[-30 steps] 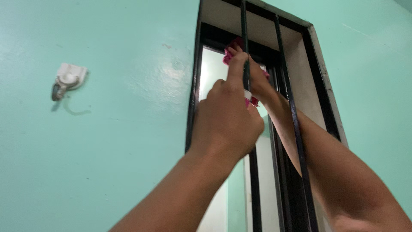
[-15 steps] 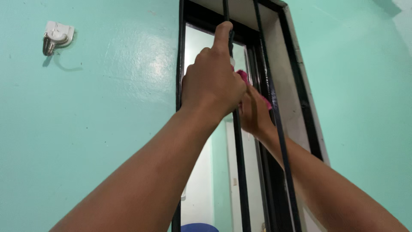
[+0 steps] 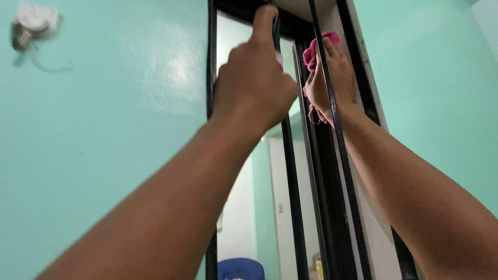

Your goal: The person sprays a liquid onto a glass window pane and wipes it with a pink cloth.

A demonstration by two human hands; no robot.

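Right hand [image 3: 332, 78] presses a pink cloth [image 3: 317, 49] (bunched under its fingers) behind the bar [image 3: 337, 145]; left hand [image 3: 254, 85] grips closed round another bar.

The window bars [image 3: 290, 171] look like smooth metal in glossy black paint, as does the frame [image 3: 211, 78]. The pink cloth [image 3: 311, 52] at 12 o'clock is soft, nubby fabric. The turquoise wall [image 3: 104, 129] has a satin sheen with scattered specks.

I count two hands: my left hand [image 3: 254, 85] and my right hand [image 3: 332, 78]. One pink cloth [image 3: 316, 49]. Two black bars: a near bar [image 3: 293, 192] and a far bar [image 3: 342, 161]. One wall hook [image 3: 31, 26], one blue tub [image 3: 239, 269]
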